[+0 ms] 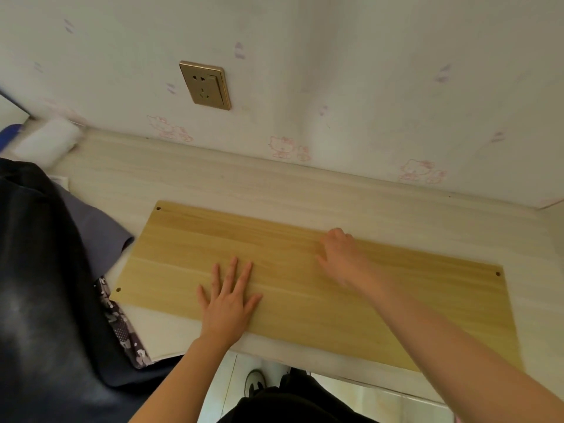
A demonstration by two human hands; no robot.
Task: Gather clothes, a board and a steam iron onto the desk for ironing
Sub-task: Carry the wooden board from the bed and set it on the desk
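A long light-wood board (396, 300) with small corner holes lies flat on the pale desk (244, 181). My left hand (227, 300) lies flat on the board near its front edge, fingers spread and straight. My right hand (345, 254) rests on the board's middle, fingers bent slightly down onto the wood and holding nothing. A heap of dark clothes (39, 270) covers the desk's left end, with a grey-blue garment (97, 233) and a patterned piece (122, 325) at its edge. No steam iron is in view.
A gold wall socket (205, 85) sits on the wallpapered wall behind the desk. A white roll (48, 141) and a blue object (10, 131) lie at the desk's far left corner. Below the front edge I see the floor and a shoe (254, 383).
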